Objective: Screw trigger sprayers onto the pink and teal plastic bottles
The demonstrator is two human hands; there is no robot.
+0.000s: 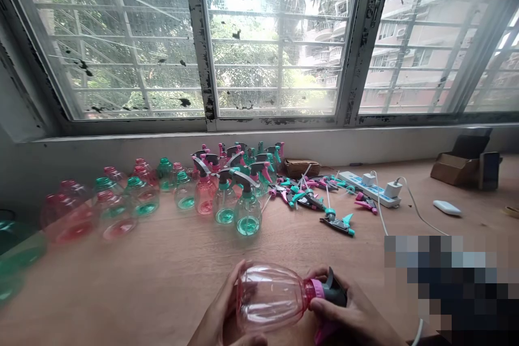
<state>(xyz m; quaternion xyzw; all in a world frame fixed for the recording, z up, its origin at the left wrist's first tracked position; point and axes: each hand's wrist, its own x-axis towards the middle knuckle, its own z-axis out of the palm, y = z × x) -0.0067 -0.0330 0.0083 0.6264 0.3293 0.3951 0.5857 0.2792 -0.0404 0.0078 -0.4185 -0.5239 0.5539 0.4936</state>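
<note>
I hold a clear pink spray bottle [271, 296] on its side, low over the wooden table [162, 275]. My left hand [219, 316] cups the bottle's round body from the left, fingers curled around it. My right hand [352, 316] grips the pink collar and dark grey trigger head [334, 291] at the bottle's neck. A pink trigger piece pokes out below my right fingers.
Several capless pink and green bottles [117, 203] lie at the left. Assembled bottles [227, 194] stand in the middle. Loose spray heads [320, 200] lie beside a white power strip [368, 186]. A cardboard box [462, 165] sits at the far right, under the window.
</note>
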